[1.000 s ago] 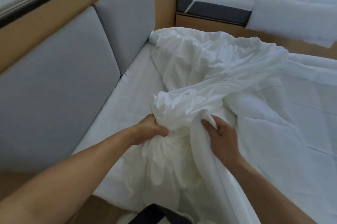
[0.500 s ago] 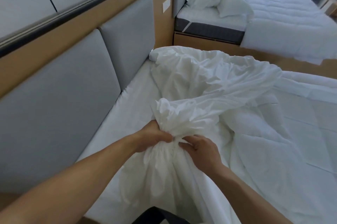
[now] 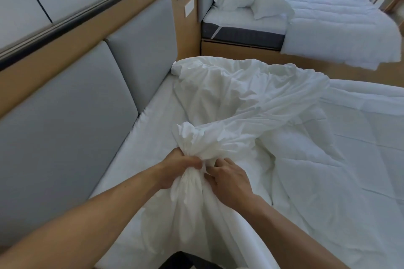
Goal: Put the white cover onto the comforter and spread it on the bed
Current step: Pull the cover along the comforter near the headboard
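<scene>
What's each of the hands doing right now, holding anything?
Left hand: closed, gripping the bunched neck of the white cover.
Right hand: closed, fingers pinching the same bunch just beside the left.

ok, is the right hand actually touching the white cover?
Touching. Head view: the right hand has its fingers curled into the bunched white cover, beside the left hand, which grips the same bunch.

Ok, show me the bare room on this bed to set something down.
Free: the sheet strip between headboard and white cover, and the flat comforter at right. Crowded: the middle, where left hand and right hand grip it.
</scene>
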Motion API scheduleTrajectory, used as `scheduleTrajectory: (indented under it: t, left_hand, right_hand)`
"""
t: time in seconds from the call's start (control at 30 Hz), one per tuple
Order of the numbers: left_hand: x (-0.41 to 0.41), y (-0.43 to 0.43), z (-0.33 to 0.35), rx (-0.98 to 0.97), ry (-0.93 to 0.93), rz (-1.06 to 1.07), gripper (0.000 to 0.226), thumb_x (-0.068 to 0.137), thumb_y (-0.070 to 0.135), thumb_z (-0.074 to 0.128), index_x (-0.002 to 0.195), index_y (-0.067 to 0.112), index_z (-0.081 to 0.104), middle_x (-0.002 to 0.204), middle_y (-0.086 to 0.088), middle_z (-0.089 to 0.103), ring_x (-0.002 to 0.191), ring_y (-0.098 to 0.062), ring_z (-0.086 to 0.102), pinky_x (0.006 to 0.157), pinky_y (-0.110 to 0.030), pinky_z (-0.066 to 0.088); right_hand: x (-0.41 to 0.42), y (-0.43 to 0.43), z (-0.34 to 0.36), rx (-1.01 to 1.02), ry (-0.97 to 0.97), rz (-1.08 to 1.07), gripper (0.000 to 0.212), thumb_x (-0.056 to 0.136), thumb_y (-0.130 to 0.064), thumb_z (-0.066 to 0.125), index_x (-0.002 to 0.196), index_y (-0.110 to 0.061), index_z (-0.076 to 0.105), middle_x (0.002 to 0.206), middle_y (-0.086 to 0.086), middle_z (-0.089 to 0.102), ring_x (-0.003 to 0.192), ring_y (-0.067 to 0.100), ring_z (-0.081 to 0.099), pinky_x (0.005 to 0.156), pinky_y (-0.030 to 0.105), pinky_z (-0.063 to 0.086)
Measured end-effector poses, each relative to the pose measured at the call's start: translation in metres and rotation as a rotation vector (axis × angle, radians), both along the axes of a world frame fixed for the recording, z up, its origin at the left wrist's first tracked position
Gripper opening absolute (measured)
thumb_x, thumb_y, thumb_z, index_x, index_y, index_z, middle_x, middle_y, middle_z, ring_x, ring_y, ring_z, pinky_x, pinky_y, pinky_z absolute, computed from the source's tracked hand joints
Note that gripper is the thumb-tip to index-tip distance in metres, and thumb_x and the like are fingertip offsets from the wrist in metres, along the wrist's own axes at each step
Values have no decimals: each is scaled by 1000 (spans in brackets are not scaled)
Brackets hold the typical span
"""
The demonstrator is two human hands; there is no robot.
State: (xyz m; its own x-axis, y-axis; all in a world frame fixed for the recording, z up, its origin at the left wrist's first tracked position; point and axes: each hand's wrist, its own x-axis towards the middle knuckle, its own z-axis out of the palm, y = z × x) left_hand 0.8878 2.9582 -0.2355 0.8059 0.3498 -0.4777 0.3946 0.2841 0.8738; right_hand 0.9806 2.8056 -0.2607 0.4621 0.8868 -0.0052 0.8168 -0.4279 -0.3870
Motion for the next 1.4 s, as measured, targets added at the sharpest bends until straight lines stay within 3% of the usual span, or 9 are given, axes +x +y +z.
scheduleTrajectory:
  t: [0.23, 0.47, 0.6, 0.7, 0.87, 1.03, 1.13, 1.3, 1.4]
  left_hand:
    - [1, -7, -2, 9, -16, 5, 57, 62, 2, 68, 118, 9, 64, 109, -25, 69, 99, -43, 68, 86, -57, 57]
    - [-4, -8, -1, -62, -21, -35, 54, 66, 1, 71, 119, 8, 63, 109, -28, 68, 101, -45, 67, 83, -51, 59]
    - [0, -7, 3, -68, -5, -119, 52, 71, 0, 72, 121, 11, 63, 107, -22, 71, 97, -37, 70, 79, -44, 59]
    - [7, -8, 2, -70, 12, -153, 50, 74, 2, 72, 121, 13, 63, 109, -21, 71, 101, -35, 70, 82, -44, 58]
    - [12, -13, -5, -56, 9, -44, 47, 70, 7, 78, 115, 7, 67, 107, -22, 71, 99, -35, 70, 87, -50, 58]
    - [9, -15, -13, -64, 5, -11, 51, 70, 10, 80, 118, 3, 66, 110, -21, 71, 101, -35, 70, 91, -54, 56]
    - [7, -16, -9, -102, -31, -31, 51, 73, 15, 80, 121, 5, 64, 113, -22, 69, 103, -36, 69, 87, -48, 58]
    - [4, -11, -5, -268, -59, -74, 59, 86, 47, 60, 130, 8, 60, 124, -23, 65, 110, -37, 65, 91, -46, 56]
    - [6, -7, -7, -305, -83, -54, 60, 93, 54, 47, 133, 11, 59, 126, -22, 65, 113, -36, 64, 90, -43, 55]
  right_hand:
    - [4, 5, 2, -130, 42, -81, 33, 102, -39, 43, 124, -31, 67, 117, -2, 65, 111, 20, 52, 88, 28, 38]
    - [1, 11, -2, -202, 59, -129, 33, 99, -35, 43, 117, -29, 70, 117, 0, 69, 111, 25, 55, 86, 33, 37]
    - [7, 12, -3, -210, 47, -89, 31, 97, -33, 46, 112, -26, 72, 113, 1, 70, 109, 27, 58, 77, 31, 33]
    - [9, 13, -5, -156, 118, -176, 26, 95, -31, 49, 102, -24, 73, 104, -1, 72, 101, 25, 61, 74, 30, 34]
    - [-1, 15, 0, -73, 257, -408, 24, 92, -22, 49, 88, -16, 71, 91, 0, 70, 85, 22, 62, 78, 36, 49]
    - [-8, 10, -1, 127, 512, -596, 9, 86, -28, 64, 88, -24, 71, 82, -13, 70, 77, 9, 62, 63, 18, 42]
    - [-11, 6, 1, 247, 627, -684, 9, 83, -25, 69, 87, -21, 61, 80, -11, 66, 76, 8, 61, 65, 20, 44]
    - [-11, 4, 6, 328, 749, -695, 4, 83, -20, 69, 81, -21, 66, 76, -10, 69, 74, 8, 64, 69, 24, 50]
    - [-13, 0, 12, 418, 921, -706, 15, 80, -20, 61, 70, -10, 65, 64, -7, 63, 63, 14, 56, 63, 29, 48]
